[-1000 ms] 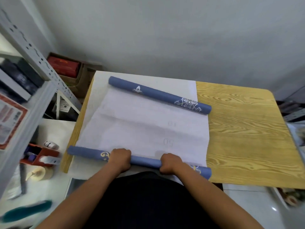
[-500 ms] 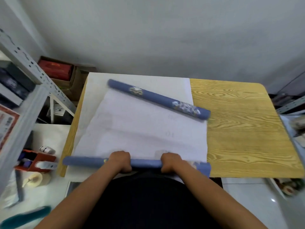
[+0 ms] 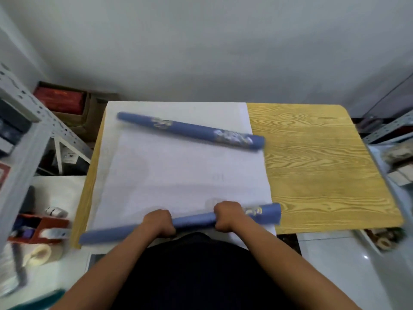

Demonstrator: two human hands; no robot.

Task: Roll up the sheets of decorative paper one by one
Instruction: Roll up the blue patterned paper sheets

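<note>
The near roll [image 3: 181, 222] has tipped since a moment ago: its right end now sits higher up the sheet [image 3: 178, 175] and its left end trails back toward me, where before it lay nearly level along the table [image 3: 324, 164] edge. The far roll [image 3: 190, 130] has also slid a little nearer, so the flat white stretch between the two is shorter. I read that as the rolling being under way but running crooked, and I would guess the left side needs to catch up or the tube will wind into a cone. My left hand [image 3: 159, 222] and right hand [image 3: 226, 217] both have their fingers curled tight around the near roll, knuckles up, near its middle. The paper is blue outside with pale ornament, white on the face lying open, and covers the left part of the wooden table.
</note>
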